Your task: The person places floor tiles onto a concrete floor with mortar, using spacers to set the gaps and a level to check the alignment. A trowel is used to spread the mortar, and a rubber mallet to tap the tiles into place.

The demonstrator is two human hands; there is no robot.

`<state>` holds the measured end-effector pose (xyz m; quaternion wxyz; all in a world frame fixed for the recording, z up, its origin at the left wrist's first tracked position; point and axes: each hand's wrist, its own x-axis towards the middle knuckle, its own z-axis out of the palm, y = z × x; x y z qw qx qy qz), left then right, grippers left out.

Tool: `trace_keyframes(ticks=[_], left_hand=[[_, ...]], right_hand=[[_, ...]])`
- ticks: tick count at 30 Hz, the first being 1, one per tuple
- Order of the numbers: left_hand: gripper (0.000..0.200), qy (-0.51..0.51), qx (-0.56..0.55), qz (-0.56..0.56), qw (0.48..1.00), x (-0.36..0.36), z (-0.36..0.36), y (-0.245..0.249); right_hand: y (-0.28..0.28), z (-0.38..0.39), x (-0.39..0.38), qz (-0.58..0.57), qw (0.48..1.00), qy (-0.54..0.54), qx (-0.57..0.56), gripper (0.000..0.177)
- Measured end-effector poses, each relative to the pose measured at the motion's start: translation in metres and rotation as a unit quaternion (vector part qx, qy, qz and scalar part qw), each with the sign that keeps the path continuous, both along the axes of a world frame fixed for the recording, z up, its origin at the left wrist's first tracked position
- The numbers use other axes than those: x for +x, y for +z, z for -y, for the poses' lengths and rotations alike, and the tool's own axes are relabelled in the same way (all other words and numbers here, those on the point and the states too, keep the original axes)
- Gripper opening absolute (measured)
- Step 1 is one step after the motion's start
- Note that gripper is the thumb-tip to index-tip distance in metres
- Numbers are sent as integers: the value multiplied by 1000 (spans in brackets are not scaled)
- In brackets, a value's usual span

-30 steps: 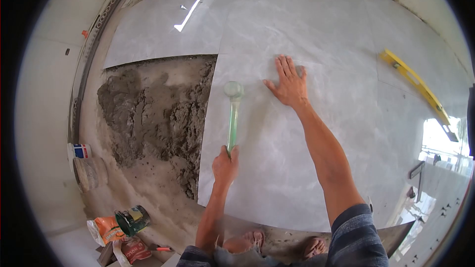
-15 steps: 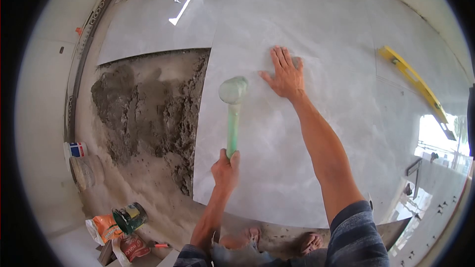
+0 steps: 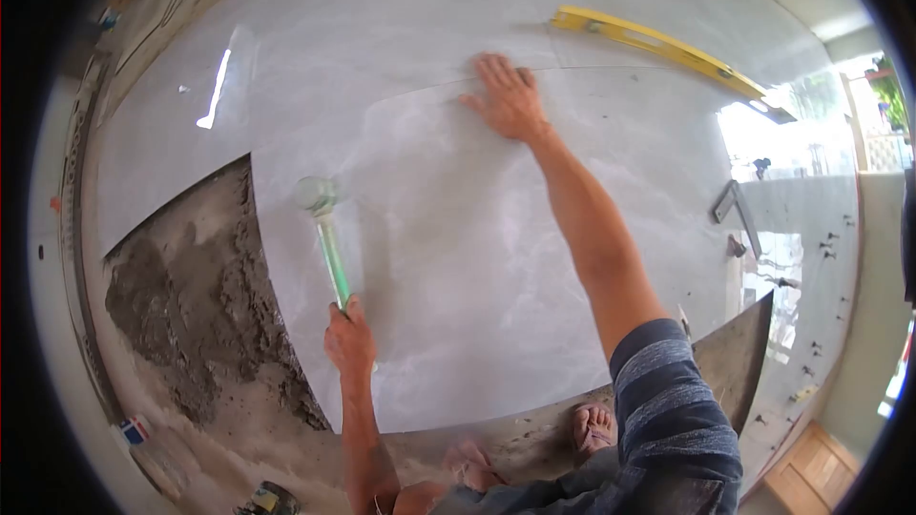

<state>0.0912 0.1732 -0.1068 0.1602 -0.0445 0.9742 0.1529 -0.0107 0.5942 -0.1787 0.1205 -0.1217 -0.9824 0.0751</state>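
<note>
My left hand [image 3: 349, 339] is wrapped round the green handle of a rubber mallet [image 3: 318, 195] with a pale, whitish head. The head hangs over the left part of a large grey floor tile [image 3: 448, 324]. My right hand [image 3: 509, 100] lies spread on the glossy tile surface, fingertips across a thin joint line at the far side. Left of the tile is an opening with rough, wet-looking mortar [image 3: 181, 334] in it.
A yellow spirit level [image 3: 668, 43] lies on the tiles beyond my right hand. A metal square [image 3: 737, 215] and several small dark tile clips [image 3: 828, 243] are at the right. A long metal straightedge [image 3: 72, 219] runs along the left wall. My feet [image 3: 592, 427] stand at the tile's near edge.
The view has swung to the right, shifting the mortar and tiles leftward. My right hand has moved to the tile's far joint, still spread. The mallet stays in my left hand.
</note>
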Motion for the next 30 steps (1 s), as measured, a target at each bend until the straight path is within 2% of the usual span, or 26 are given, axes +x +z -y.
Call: trace_keyframes(ticks=[3,5,6,9,12,16,18,21,23,27,30], left_hand=[[41,-4,16,-26,1000,2,0,-3],[42,-44,17,-79,996,-2,4,-11],[42,-65,17,-97,993,3,5,-12],[44,-13,32,-46,998,3,-5,-6],[46,-19,21,-53,998,4,-5,-4],[48,-63,7,-142,988,4,10,-26],[50,-44,-6,-97,994,2,8,-25],[53,-57,-3,-82,995,4,7,-23],[55,-65,10,-102,993,4,8,-24],[58,-99,8,-103,990,-5,28,-46],[61,-98,17,-79,992,-12,30,-46]], right_hand=[[8,-58,37,6,999,-53,5,71],[7,-86,57,13,997,-78,-8,70],[7,-87,59,-6,997,-77,-13,67],[12,-87,62,-17,997,-66,-29,61],[2,-88,60,-17,992,-123,-10,59],[8,-73,130,58,998,-26,-2,59],[13,-56,198,102,994,42,29,63],[38,-10,301,258,962,86,13,74],[50,2,350,284,952,105,-42,81],[74,2,377,335,929,138,-75,93],[70,-7,379,318,931,160,-80,98]])
